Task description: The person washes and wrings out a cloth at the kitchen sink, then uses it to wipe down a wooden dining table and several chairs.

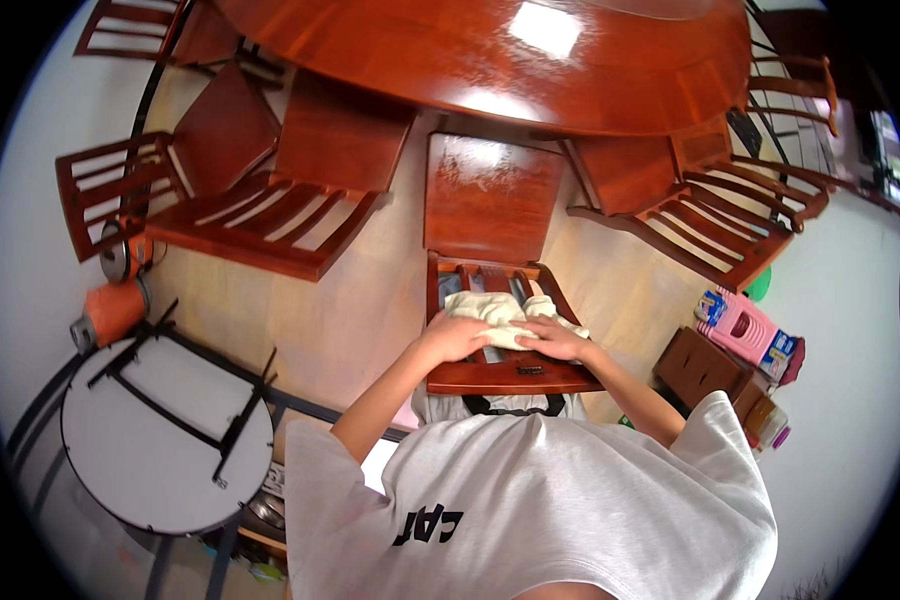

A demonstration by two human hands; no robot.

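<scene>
Directly before me is a dark red wooden chair, its slatted backrest nearest to my body and its seat towards the table. A cream cloth is draped in folds over the backrest slats. My left hand grips the cloth's left part, fingers pointing inward. On its right part, my right hand also holds the cloth, thumb and fingers spread across it. The hands are a short way apart, with cloth bunched between them. The backrest's top rail shows below both hands, and some slats are covered.
A large polished wooden table curves across the far side. Slatted chairs stand left and right. A folded round table leans at lower left. A pink plastic container and a brown box lie right.
</scene>
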